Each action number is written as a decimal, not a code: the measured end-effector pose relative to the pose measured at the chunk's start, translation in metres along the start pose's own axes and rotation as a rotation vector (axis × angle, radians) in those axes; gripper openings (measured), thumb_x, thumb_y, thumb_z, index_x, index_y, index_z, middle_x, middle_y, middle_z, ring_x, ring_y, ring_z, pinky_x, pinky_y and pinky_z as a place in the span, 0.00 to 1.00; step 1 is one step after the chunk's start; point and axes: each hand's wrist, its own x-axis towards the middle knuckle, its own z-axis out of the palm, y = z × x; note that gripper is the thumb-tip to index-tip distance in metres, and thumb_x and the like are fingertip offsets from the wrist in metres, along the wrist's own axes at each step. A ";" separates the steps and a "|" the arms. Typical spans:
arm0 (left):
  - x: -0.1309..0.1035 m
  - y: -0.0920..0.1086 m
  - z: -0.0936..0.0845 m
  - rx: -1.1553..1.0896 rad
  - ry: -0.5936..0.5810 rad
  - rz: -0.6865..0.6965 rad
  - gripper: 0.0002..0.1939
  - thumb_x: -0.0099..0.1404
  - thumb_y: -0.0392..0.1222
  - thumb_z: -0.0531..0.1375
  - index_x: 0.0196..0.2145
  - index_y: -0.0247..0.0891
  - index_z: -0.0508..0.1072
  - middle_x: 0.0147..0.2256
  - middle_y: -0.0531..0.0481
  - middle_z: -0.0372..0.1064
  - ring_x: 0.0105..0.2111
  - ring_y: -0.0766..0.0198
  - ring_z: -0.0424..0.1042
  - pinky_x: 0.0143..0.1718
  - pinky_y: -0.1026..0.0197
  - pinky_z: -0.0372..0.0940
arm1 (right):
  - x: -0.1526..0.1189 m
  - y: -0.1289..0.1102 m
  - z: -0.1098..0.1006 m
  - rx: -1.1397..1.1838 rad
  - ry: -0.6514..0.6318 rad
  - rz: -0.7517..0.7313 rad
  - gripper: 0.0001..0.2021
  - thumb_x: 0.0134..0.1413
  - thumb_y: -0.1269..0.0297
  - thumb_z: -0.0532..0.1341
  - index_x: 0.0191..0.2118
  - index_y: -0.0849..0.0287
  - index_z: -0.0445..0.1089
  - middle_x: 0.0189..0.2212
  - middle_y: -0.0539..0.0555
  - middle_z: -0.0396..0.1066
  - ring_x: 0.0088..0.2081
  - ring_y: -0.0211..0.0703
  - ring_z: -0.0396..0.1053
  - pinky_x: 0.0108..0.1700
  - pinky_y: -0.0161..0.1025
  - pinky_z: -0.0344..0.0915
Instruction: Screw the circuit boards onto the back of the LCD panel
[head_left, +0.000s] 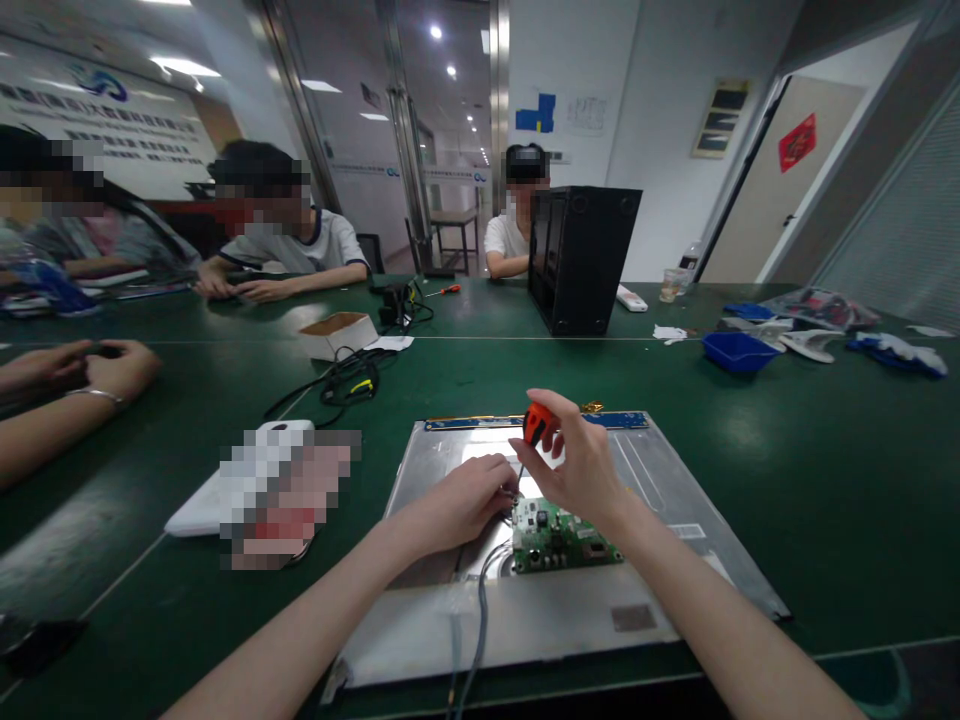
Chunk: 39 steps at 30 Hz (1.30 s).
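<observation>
A silvery flat panel (420, 620) lies in front of me, with a green circuit board (559, 540) on its middle and a blue strip (487, 423) along its far edge. My right hand (574, 450) grips a red-and-black screwdriver (537, 424) by the handle, its shaft pointing down at the board's upper left corner. Beside the tip, my left hand (484, 495) has its fingers bent together at that corner; whatever they pinch is hidden. A grey cable (484, 630) runs from near the board toward the panel's near edge.
Left of the panel are a white device (202, 505), black cables (349, 385) and an open box (337, 335). A black case (585, 260) stands at the far side. A blue tray (739, 352) is at right. Several people sit around the green table (465, 370).
</observation>
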 end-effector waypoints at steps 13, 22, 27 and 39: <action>0.006 -0.012 0.005 0.204 0.161 -0.129 0.10 0.66 0.32 0.55 0.44 0.37 0.71 0.46 0.42 0.69 0.45 0.54 0.69 0.48 0.51 0.64 | 0.005 0.011 0.000 -0.121 0.067 0.120 0.19 0.59 0.60 0.59 0.54 0.55 0.57 0.27 0.47 0.70 0.19 0.34 0.62 0.24 0.32 0.60; 0.006 -0.006 -0.001 0.156 0.173 -0.187 0.07 0.64 0.30 0.55 0.34 0.36 0.72 0.34 0.45 0.71 0.36 0.57 0.70 0.39 0.58 0.64 | 0.003 0.010 0.002 -0.112 0.044 0.108 0.19 0.59 0.61 0.59 0.54 0.56 0.57 0.25 0.46 0.69 0.18 0.34 0.61 0.23 0.32 0.58; 0.005 -0.006 -0.003 0.191 0.175 -0.223 0.06 0.65 0.32 0.55 0.33 0.36 0.72 0.33 0.46 0.71 0.34 0.56 0.69 0.37 0.57 0.63 | 0.004 0.010 0.002 -0.110 0.043 0.108 0.19 0.58 0.61 0.59 0.54 0.56 0.58 0.25 0.45 0.69 0.18 0.33 0.60 0.23 0.32 0.58; -0.006 0.018 -0.024 0.239 0.126 -0.175 0.07 0.64 0.30 0.53 0.33 0.37 0.69 0.35 0.47 0.70 0.34 0.59 0.68 0.35 0.60 0.61 | 0.007 0.013 -0.003 -0.052 0.036 0.144 0.20 0.58 0.61 0.60 0.54 0.55 0.58 0.26 0.46 0.68 0.20 0.34 0.64 0.24 0.32 0.61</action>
